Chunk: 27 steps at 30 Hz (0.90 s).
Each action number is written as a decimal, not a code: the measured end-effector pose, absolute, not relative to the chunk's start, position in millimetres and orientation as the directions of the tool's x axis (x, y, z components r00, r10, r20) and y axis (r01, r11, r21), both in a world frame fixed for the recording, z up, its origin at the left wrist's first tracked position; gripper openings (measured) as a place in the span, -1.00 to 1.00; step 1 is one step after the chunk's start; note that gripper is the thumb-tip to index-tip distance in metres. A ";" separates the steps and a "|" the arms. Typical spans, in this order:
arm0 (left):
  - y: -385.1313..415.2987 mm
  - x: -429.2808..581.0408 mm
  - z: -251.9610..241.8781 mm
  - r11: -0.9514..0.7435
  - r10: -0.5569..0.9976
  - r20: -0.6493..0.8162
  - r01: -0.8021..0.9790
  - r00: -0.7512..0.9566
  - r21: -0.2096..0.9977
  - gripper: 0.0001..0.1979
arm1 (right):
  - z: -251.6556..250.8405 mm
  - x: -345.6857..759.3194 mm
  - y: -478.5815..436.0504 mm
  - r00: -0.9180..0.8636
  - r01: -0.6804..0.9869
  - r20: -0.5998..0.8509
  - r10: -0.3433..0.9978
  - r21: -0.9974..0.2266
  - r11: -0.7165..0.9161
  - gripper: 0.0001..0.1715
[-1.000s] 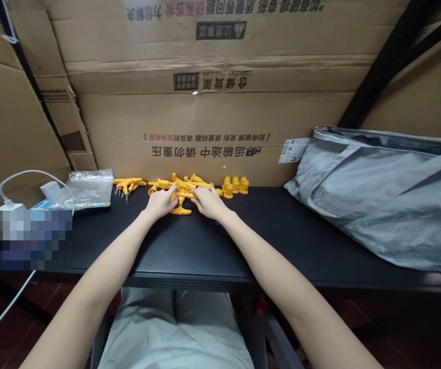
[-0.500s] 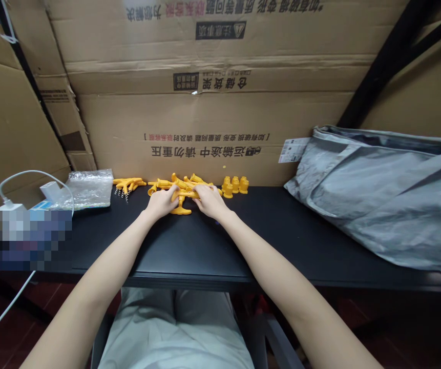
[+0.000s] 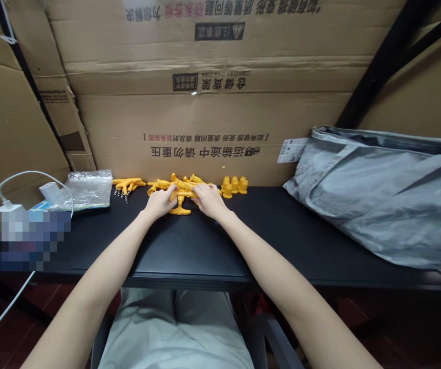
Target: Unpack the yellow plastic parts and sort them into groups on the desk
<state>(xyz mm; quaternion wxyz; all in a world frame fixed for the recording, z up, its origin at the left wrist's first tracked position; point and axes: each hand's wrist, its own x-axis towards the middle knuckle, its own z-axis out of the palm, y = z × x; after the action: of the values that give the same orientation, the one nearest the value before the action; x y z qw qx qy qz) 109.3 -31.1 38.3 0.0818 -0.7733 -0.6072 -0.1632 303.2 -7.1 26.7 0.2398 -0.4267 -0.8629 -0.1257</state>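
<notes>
Head view: a slim yellow plastic piece (image 3: 185,194) is spanning from the left hand (image 3: 159,202) to the right hand (image 3: 209,201), its long axis running left to right, just on the near side of the heap of yellow plastic parts (image 3: 184,184) on the black table (image 3: 274,230). Each hand is gripping 1 end, neither being nearer. A yellow plastic T-shaped handle (image 3: 181,211) is lying nearest the person, before the heap; whether its stem is touching the piece, I cannot tell. The hands are hiding both ends.
</notes>
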 end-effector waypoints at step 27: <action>-20.8 94.2 30.3 -0.217 0.909 0.395 0.959 0.131 0.182 -0.65 | 17.4 303.6 2.3 -0.408 0.882 0.592 0.695 0.059 0.467 -0.67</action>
<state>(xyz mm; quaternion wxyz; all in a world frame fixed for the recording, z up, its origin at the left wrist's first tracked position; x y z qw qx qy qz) 94.2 -20.8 30.3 0.0577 -0.7498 -0.6229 -0.2155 303.6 2.3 17.4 0.2527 -0.4817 -0.8185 -0.1850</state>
